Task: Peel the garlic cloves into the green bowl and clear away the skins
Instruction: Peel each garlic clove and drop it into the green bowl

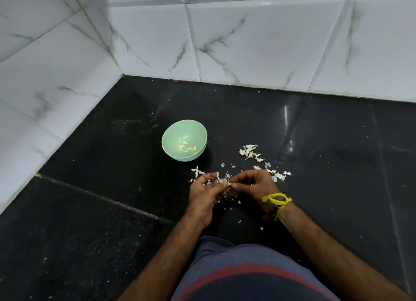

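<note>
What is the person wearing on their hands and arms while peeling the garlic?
No gloves and no sleeves in view: both forearms are bare. The right hand has a yellow thread band knotted round its wrist, loose ends hanging, with a bit of reddish thread beside it. The left hand wears nothing.

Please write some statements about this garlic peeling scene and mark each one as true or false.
1. The green bowl holds several peeled cloves. True.
2. Both hands pinch one garlic clove between them. True; the left hand and the right hand meet on it.
3. The skins lie inside the bowl. False; they are scattered on the black counter, to the right of the bowl.
4. A yellow thread is tied on the left wrist. False; it is on the right wrist.
5. The bowl lies upside down. False; it stands upright.
</note>
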Tool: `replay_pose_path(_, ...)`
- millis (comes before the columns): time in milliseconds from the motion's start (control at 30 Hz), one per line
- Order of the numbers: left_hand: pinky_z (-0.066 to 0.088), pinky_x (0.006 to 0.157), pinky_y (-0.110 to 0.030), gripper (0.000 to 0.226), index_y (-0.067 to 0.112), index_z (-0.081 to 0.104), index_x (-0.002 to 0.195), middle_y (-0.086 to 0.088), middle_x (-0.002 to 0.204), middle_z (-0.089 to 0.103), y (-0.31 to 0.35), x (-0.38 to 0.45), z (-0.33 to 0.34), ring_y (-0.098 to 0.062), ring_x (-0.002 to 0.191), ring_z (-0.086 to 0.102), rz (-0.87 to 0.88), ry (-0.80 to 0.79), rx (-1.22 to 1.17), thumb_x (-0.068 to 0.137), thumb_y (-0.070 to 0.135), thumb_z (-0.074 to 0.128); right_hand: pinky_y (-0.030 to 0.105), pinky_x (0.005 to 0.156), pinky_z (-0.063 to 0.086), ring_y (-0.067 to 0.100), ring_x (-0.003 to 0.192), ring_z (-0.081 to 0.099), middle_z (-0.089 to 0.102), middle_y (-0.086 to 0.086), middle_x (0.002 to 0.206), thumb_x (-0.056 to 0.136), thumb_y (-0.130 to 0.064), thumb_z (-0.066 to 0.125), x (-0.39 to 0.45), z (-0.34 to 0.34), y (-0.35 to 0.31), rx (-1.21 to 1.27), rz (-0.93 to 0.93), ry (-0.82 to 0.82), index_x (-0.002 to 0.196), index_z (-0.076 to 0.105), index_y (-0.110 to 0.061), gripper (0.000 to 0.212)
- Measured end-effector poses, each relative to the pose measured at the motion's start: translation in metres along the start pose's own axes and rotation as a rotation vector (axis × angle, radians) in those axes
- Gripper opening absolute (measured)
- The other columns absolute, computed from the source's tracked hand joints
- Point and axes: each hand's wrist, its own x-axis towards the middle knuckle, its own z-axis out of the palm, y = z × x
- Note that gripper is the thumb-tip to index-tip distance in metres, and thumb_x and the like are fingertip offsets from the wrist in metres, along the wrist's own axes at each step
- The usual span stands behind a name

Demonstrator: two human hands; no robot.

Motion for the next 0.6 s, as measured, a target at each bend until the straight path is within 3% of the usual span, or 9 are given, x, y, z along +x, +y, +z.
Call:
replay_pose_path(67, 0.057, 0.061, -0.023, 0.032, 0.005, 0.059, 0.108, -0.012, 0.074, 0.071, -0.001, 0.0, 0.001, -0.017, 0.062, 0.066, 0.007, 0.004, -0.021, 0.084, -0.014, 0.068, 0.041, 0.077, 0.06, 0.036, 0.079, 0.07, 0.071, 0.026, 0.086, 0.077, 0.01, 0.07, 0.0, 0.004, 0.003, 0.07, 0.034, 0.015, 0.091, 0.07, 0.008, 0.015)
replay_pose_path(167, 0.055, 0.06, -0.021, 0.033, 0.005, 0.059, 0.114, -0.009, 0.077, 0.071, -0.005, 0.001, 0.001, -0.012, 0.06, 0.066, 0.048, 0.029, 0.021, 0.086, -0.011, 0.067, 0.032, 0.073, 0.06, 0.027, 0.078, 0.071, 0.073, 0.019, 0.084, 0.079, 0.01, 0.069, -0.001, 0.013, 0.003, -0.015, -0.003, 0.047, 0.092, 0.071, 0.002, 0.015)
replay_pose_path(300, 0.054, 0.059, -0.021, 0.032, 0.006, 0.057, 0.118, -0.009, 0.078, 0.07, -0.007, 0.0, 0.0, -0.012, 0.061, 0.063, 0.108, 0.058, 0.122, 0.09, -0.009, 0.063, 0.018, 0.077, 0.056, 0.005, 0.081, 0.071, 0.076, -0.003, 0.086, 0.083, 0.002, 0.069, 0.001, 0.023, 0.003, -0.555, -0.251, 0.07, 0.097, 0.076, -0.016, 0.024)
replay_pose_path(367, 0.055, 0.061, -0.021, 0.031, 0.009, 0.057, 0.117, -0.011, 0.082, 0.07, -0.006, 0.0, -0.001, -0.014, 0.066, 0.064, 0.127, 0.064, 0.159, 0.091, -0.008, 0.063, 0.015, 0.075, 0.054, 0.0, 0.079, 0.069, 0.075, -0.008, 0.084, 0.083, -0.001, 0.068, 0.002, 0.026, 0.001, -0.668, -0.318, 0.077, 0.093, 0.077, -0.018, 0.021)
replay_pose_path(500, 0.053, 0.07, -0.026, 0.031, 0.011, 0.057, 0.117, -0.016, 0.09, 0.07, -0.006, 0.0, 0.0, -0.018, 0.077, 0.063, 0.147, 0.077, 0.235, 0.091, -0.004, 0.065, 0.019, 0.071, 0.056, 0.0, 0.073, 0.07, 0.073, -0.009, 0.077, 0.083, -0.002, 0.068, 0.005, 0.026, 0.004, -0.605, -0.228, 0.104, 0.088, 0.073, -0.016, 0.016)
replay_pose_path(600, 0.056, 0.075, -0.032, 0.03, 0.012, 0.057, 0.116, -0.014, 0.088, 0.07, -0.007, 0.0, 0.0, -0.021, 0.079, 0.065, 0.16, 0.075, 0.258, 0.092, -0.004, 0.063, 0.033, 0.071, 0.06, 0.019, 0.073, 0.073, 0.075, 0.006, 0.078, 0.086, 0.005, 0.065, 0.005, 0.025, 0.004, -0.308, -0.074, 0.094, 0.091, 0.07, -0.004, 0.011)
